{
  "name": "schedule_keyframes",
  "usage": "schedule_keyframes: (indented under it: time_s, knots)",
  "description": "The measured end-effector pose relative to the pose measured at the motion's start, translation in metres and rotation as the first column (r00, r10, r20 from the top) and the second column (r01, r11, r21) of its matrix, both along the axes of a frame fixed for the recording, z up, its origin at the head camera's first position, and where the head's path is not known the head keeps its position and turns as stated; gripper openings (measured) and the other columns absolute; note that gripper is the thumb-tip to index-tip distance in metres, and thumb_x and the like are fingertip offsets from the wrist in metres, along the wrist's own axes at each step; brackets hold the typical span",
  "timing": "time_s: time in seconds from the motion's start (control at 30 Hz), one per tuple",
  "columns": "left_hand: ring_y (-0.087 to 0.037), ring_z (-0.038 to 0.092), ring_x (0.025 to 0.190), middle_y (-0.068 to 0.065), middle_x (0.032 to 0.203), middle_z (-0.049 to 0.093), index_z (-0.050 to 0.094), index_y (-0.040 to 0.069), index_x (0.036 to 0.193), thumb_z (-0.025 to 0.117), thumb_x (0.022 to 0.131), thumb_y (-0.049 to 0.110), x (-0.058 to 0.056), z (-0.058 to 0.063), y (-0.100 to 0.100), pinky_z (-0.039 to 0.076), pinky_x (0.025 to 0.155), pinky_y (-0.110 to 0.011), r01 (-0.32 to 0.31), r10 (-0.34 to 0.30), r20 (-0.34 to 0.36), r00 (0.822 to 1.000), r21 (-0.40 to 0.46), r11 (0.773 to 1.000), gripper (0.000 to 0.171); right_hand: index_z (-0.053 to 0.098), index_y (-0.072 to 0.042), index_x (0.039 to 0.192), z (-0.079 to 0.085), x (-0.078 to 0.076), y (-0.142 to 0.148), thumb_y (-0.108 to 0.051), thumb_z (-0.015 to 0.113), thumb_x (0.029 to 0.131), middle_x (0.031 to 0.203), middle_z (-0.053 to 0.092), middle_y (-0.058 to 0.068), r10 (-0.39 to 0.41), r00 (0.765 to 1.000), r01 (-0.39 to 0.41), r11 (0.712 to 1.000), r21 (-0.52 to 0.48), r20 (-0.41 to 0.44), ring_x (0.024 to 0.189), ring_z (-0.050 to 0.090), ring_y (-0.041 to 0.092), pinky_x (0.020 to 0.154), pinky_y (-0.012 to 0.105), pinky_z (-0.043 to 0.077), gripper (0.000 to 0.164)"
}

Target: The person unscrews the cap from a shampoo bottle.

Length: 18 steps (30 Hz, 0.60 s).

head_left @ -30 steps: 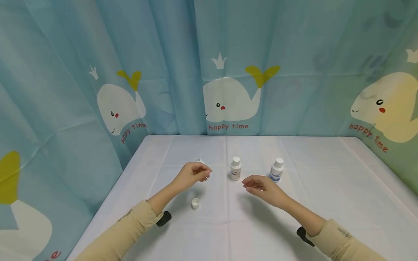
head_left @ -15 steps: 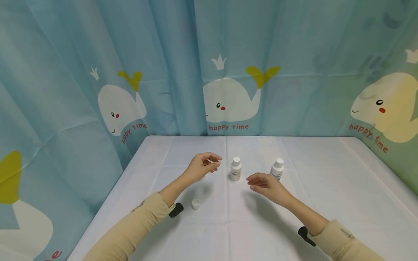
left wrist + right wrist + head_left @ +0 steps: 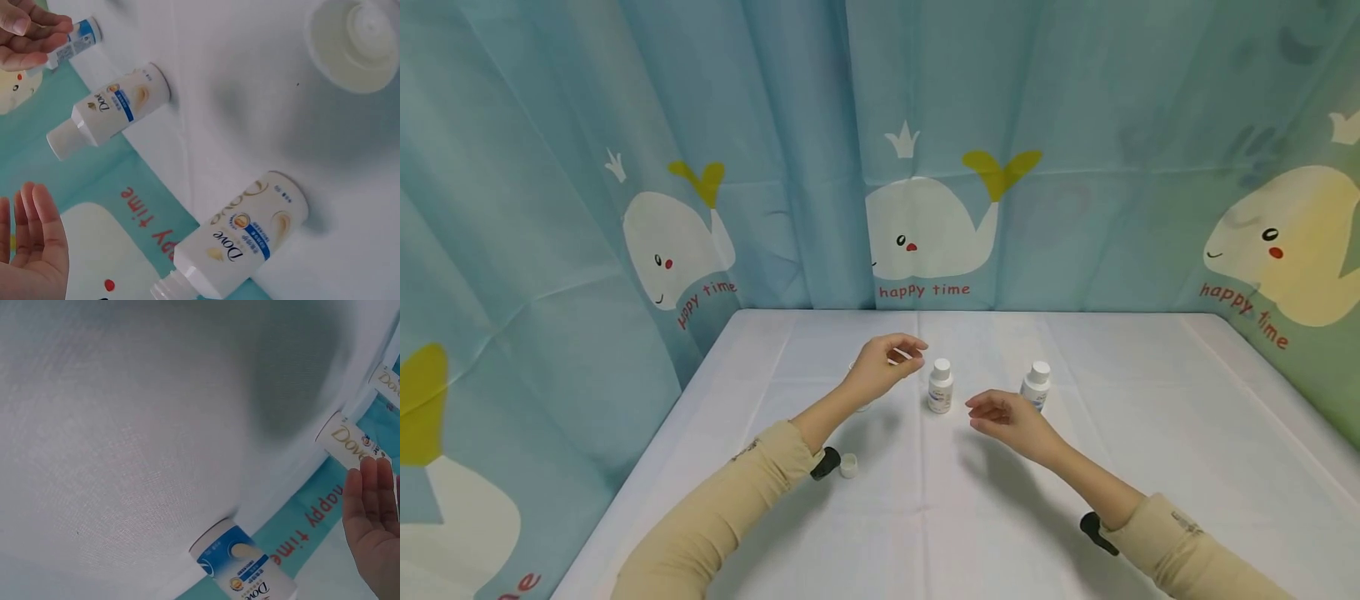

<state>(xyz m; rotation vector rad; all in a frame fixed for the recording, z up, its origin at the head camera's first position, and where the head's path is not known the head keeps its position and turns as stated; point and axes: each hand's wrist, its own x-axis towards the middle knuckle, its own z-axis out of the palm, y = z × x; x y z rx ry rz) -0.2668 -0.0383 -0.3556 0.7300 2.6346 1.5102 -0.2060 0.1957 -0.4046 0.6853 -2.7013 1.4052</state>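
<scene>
Left hand (image 3: 882,365) and right hand (image 3: 1012,422) loosely curved, apparently empty; a low sweep could topple the middle bottle (image 3: 940,388).

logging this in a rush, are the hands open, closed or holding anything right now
Left hand: open, holding nothing, above the table.
Right hand: open, holding nothing, also above the table.

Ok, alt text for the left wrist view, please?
The left hand, holding nothing, shows at lower left; an uncapped Dove bottle is at bottom centre, with a capped bottle above it to the left. At upper left the right hand overlaps a third bottle; a cap lies upturned at upper right.
</scene>
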Motion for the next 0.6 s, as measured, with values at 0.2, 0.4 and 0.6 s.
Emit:
schedule_keyframes:
  time_s: [0.2, 0.4, 0.6]
  knots:
    - [-0.023, 0.062, 0.092, -0.012, 0.105, 0.066, 0.065, 0.005, 0.112, 0.063, 0.091, 0.013, -0.006, 0.000, 0.007, 0.054, 0.075, -0.024, 0.008, -0.009, -0.015, 1.000, -0.055, 0.998, 0.023, 0.062, 0.011, 0.104, 0.000, -0.004, -0.002, -0.003, 0.066, 0.085, 0.089, 0.069, 0.016, -0.031, 0.999, 0.031, 1.000, 0.004, -0.018, 0.080, 0.064, 0.014, 0.072, 0.019, 0.053, 0.024]
    - [-0.025, 0.061, 0.098, -0.013, 0.110, 0.065, 0.065, 0.006, 0.113, 0.063, 0.090, 0.013, -0.010, -0.002, 0.014, 0.054, 0.075, -0.026, 0.003, -0.002, 0.007, 1.000, -0.096, 0.995, 0.024, 0.062, 0.010, 0.103, 0.000, -0.009, -0.007, -0.011, 0.069, 0.085, 0.086, 0.069, 0.015, -0.104, 0.995, 0.104, 0.994, 0.040, -0.003, 0.074, 0.064, 0.018, 0.066, 0.020, 0.052, 0.029]
    - [-0.026, 0.060, 0.106, -0.009, 0.119, 0.064, 0.063, 0.008, 0.119, 0.064, 0.090, 0.016, -0.015, -0.001, 0.022, 0.053, 0.084, -0.031, 0.026, -0.024, 0.014, 1.000, -0.171, 0.985, 0.030, 0.060, 0.010, 0.109, -0.004, -0.017, -0.013, -0.014, 0.070, 0.084, 0.090, 0.068, 0.019, -0.174, 0.985, 0.172, 0.980, 0.103, 0.015, 0.081, 0.066, 0.027, 0.073, 0.035, 0.056, 0.035]
